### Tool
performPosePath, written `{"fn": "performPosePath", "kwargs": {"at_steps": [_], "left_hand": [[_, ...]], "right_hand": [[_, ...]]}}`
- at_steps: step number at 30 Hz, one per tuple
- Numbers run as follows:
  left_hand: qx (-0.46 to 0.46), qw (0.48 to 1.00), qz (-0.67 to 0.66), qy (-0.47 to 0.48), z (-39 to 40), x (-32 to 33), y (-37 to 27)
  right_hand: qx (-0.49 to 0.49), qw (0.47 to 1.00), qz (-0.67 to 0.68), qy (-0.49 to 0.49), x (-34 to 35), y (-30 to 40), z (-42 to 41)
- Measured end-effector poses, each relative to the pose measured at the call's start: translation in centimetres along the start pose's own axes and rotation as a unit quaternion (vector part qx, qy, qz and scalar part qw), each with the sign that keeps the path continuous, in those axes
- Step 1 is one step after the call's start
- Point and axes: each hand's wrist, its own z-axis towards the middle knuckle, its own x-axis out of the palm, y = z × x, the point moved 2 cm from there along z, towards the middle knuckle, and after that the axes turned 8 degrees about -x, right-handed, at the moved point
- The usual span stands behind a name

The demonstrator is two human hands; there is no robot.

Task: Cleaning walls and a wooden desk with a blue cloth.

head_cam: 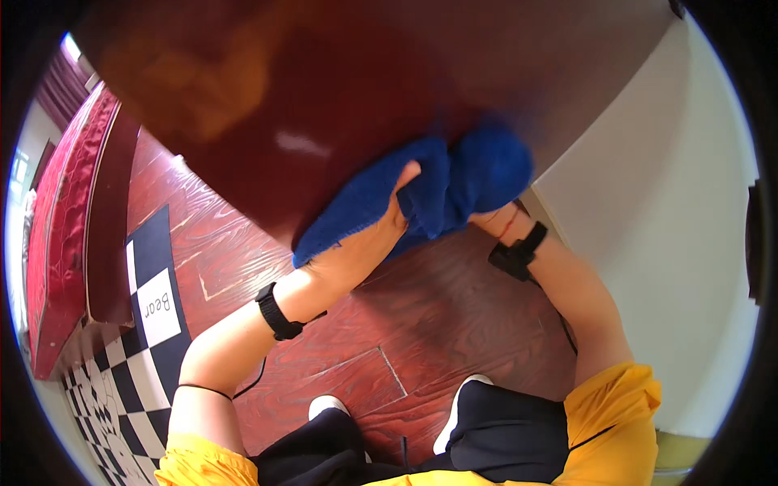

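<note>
A blue cloth [358, 206] is pressed against a glossy dark red-brown panel [243, 164], likely a piece of furniture or a door. My left hand [398, 203] grips the cloth near its middle, with the thumb showing on top and the other fingers hidden in the folds. Farther right, my right hand [484, 217] is mostly covered by a bunched part of the same cloth, which lies around it against the panel. Only the base of that hand and the wrist show, so its finger positions are hidden.
A pale wall [644, 231] rises close on the right. Reddish wood flooring [340, 364] lies below, around my white shoes [328, 406]. To the left are a black-and-white checkered mat [146, 376] bearing writing and a bed with a red quilted side [61, 243].
</note>
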Motion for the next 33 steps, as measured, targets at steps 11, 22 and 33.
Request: {"fn": "performPosePath", "kwargs": {"at_steps": [11,22,33], "left_hand": [[0.385,0.904,0.184,0.012,-10.4,5.7,-7.6],[-0.117,0.975,-0.18,0.06,8.2,-5.0,0.8],[-0.144,0.982,-0.018,-0.122,18.5,-4.6,-3.0]], "right_hand": [[-0.162,0.979,-0.031,0.117,4.4,2.3,-12.7],[0.008,0.915,-0.048,-0.4,-10.1,1.8,3.1],[0.05,0.803,-0.052,-0.592,-14.6,-10.2,4.4]]}}
